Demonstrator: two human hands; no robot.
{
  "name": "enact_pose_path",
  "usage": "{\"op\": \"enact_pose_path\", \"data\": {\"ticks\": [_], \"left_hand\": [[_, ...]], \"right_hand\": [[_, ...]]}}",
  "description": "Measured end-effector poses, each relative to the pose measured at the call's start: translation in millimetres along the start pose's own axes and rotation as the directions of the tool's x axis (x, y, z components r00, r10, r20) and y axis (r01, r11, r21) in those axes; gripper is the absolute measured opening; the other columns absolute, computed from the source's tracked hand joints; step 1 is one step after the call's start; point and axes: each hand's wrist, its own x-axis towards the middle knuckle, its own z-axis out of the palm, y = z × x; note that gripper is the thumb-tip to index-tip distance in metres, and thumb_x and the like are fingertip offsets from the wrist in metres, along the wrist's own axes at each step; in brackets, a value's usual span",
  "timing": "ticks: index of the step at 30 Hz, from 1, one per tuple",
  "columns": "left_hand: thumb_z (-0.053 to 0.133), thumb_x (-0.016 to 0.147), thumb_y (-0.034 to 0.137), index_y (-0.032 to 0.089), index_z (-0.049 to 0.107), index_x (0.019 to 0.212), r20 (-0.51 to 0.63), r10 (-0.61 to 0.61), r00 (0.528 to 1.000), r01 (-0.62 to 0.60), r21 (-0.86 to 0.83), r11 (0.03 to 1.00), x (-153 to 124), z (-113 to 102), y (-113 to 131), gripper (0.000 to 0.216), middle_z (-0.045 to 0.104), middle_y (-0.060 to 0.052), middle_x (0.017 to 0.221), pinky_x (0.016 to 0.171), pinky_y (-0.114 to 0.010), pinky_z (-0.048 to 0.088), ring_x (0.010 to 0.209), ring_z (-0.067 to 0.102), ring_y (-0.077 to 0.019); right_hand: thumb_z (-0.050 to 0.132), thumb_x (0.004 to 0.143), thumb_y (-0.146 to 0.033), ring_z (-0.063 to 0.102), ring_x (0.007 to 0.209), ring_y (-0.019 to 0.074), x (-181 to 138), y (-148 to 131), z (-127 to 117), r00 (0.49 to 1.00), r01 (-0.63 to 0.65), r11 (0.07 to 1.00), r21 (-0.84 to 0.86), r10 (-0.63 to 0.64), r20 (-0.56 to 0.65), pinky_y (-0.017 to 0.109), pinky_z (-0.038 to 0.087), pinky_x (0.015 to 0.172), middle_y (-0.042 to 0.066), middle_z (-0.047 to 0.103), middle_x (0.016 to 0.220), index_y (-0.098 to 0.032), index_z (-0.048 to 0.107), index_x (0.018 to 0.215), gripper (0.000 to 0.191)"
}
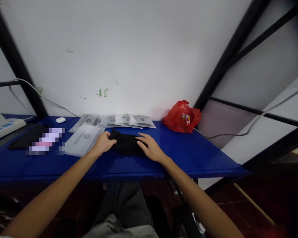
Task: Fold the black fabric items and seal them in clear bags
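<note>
A black piece of cloth (125, 143) lies on the blue table (193, 152) in front of me. My left hand (103, 142) rests at its left end with the fingers curled over the cloth's edge, pinching it. My right hand (149, 146) lies flat on the cloth's right side, fingers stretched out and apart. Right beside my left hand lies a grey printed packet (82, 139).
Several more grey packets (125, 120) lie in a row along the white wall. A red plastic bag (181, 117) sits at the back right. A white mouse (60, 120), a dark flat pad (27, 135) and a power strip (3, 127) are at the left. Black frame bars rise on both sides.
</note>
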Motion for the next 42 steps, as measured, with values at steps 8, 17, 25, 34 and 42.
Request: {"op": "enact_pose_path", "data": {"ticks": [8,17,25,34,42], "left_hand": [[0.055,0.071,0.026,0.022,0.053,0.089,-0.158,0.114,0.981,-0.052,0.351,0.935,-8,-33,11,0.019,0.065,-0.007,0.090,0.065,-0.035,0.042,0.086,0.061,-0.0277],[0.045,0.081,0.012,0.016,0.053,0.104,-0.080,0.312,0.947,-0.204,0.602,0.772,-32,-7,52,0.025,0.062,-0.013,0.104,0.072,-0.038,0.046,0.090,0.062,-0.0277],[0.048,0.088,0.032,0.021,0.054,0.111,0.162,0.612,0.774,-0.623,0.017,0.782,-41,25,52,0.026,0.065,-0.003,0.095,0.079,-0.029,0.046,0.084,0.061,-0.0159],[0.054,0.086,0.037,0.018,0.055,0.115,0.245,0.710,0.660,-0.747,0.315,0.586,-31,21,25,0.035,0.057,-0.009,0.117,0.092,-0.039,0.041,0.108,0.050,-0.0246],[0.044,0.088,0.015,0.018,0.064,0.096,0.281,0.723,0.631,-0.760,0.409,0.504,-30,34,31,0.021,0.062,-0.008,0.098,0.082,-0.034,0.044,0.092,0.055,-0.0203]], "right_hand": [[0.040,0.092,-0.042,0.044,0.127,0.0277,-32,54,-22,0.961,-0.267,0.946,-0.184,0.276,0.022,0.045,0.033,0.108,0.018,0.051,0.134,-0.011,0.057,0.124,0.048],[0.040,0.092,-0.043,0.046,0.126,0.0279,-40,62,-14,0.965,-0.255,0.948,-0.189,0.263,0.018,0.047,0.034,0.107,0.017,0.052,0.134,-0.013,0.057,0.124,0.048],[0.042,0.091,-0.042,0.048,0.124,0.0284,-42,65,-12,0.969,-0.244,0.954,-0.174,0.245,-0.019,0.049,0.037,0.103,0.017,0.054,0.131,-0.014,0.059,0.121,0.044],[0.046,0.091,-0.032,0.049,0.123,0.0232,-37,21,-19,0.999,-0.039,0.996,-0.077,0.038,-0.018,0.044,0.038,0.104,0.013,0.055,0.131,-0.018,0.063,0.114,0.033],[0.049,0.088,-0.025,0.048,0.123,0.0257,-35,5,-8,0.994,0.056,0.998,-0.038,-0.052,0.101,0.048,0.039,0.103,0.012,0.055,0.130,-0.020,0.067,0.107,0.027]]}}
